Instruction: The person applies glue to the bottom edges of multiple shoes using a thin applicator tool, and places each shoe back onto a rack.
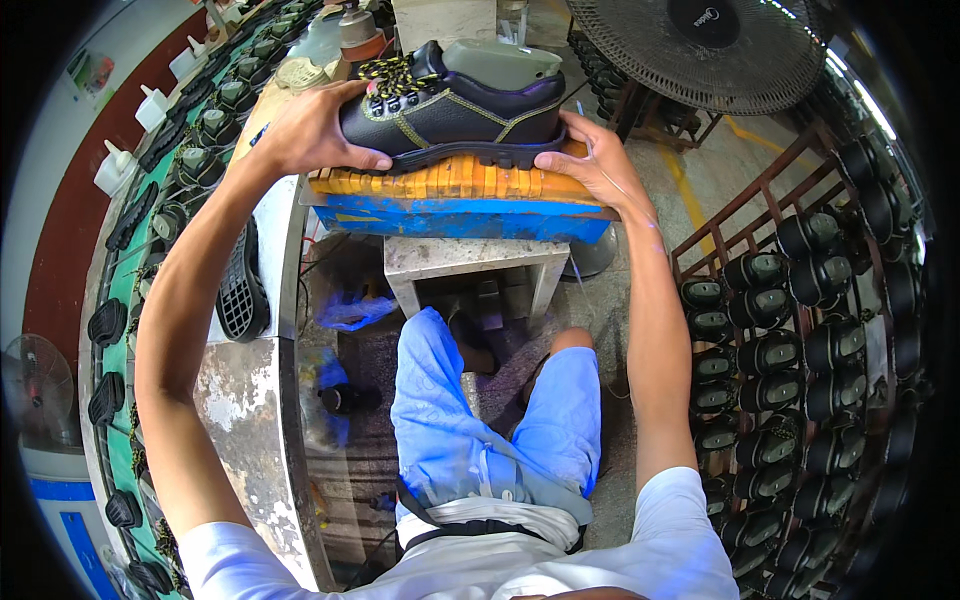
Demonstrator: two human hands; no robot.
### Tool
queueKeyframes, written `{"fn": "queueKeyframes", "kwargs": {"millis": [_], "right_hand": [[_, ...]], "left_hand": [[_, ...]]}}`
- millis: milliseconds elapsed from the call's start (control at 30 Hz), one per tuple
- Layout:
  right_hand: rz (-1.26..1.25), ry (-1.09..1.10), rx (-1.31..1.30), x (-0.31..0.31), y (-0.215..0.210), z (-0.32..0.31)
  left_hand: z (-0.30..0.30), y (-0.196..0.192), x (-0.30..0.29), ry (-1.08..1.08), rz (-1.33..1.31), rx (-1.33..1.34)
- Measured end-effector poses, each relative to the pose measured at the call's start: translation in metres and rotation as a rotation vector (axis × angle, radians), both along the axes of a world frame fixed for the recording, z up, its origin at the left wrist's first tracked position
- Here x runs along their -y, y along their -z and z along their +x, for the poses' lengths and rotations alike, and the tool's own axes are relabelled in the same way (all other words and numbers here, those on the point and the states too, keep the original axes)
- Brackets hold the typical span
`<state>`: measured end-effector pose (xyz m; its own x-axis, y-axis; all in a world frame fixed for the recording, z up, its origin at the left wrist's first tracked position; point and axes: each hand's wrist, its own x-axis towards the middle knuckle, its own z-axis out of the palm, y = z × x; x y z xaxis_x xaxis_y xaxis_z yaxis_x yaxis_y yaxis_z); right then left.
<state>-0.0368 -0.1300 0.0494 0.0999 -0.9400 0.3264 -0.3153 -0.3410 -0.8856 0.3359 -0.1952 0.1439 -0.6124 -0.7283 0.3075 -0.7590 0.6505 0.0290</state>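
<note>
A black work shoe (440, 120) with yellow stitching and black-and-yellow laces lies lengthwise before me, toe to the left. Out of its opening rises a grey-green shoe last (500, 64). At the toe, my left hand (312, 130) is closed on the shoe, its thumb along the sole's edge. My right hand (598, 160) grips the heel end, thumb against the sole and fingers partly hidden behind. Beneath the sole is a ribbed orange pad (440, 182) on a blue block (460, 220), which rests on a metal stand (470, 258).
A loose black sole (242, 290) lies on the worn bench (240, 400) at my left. Beyond it runs a green conveyor (125, 400) with soles and shoes; white bottles (116, 168) stand alongside. On the right are a large fan (700, 50) and a rack of shoes (770, 355).
</note>
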Motion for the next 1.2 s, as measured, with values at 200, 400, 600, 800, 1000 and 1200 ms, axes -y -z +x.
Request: {"fn": "queueKeyframes", "kwargs": {"millis": [200,400,600,800,1000,1200], "right_hand": [[0.053,-0.05,0.058,0.009,0.006,0.004],[0.045,-0.098,0.061,0.01,0.006,-0.001],[0.068,-0.056,0.022,0.006,0.003,0.0],[0.05,-0.055,0.026,0.009,0.004,0.001],[0.081,-0.049,0.0,0.004,-0.001,0.002],[0.023,-0.056,-0.004,0.011,0.006,-0.005]], "left_hand": [[-0.004,0.007,0.001,-0.05,0.043,0.008],[0.06,0.016,0.037,0.307,0.697,-0.501],[0.065,0.035,0.018,0.323,0.775,-0.737],[0.073,0.028,0.041,0.246,0.68,-0.509],[0.066,0.012,0.029,0.208,0.078,0.036],[0.064,0.023,0.023,0.115,0.589,-0.36]]}}
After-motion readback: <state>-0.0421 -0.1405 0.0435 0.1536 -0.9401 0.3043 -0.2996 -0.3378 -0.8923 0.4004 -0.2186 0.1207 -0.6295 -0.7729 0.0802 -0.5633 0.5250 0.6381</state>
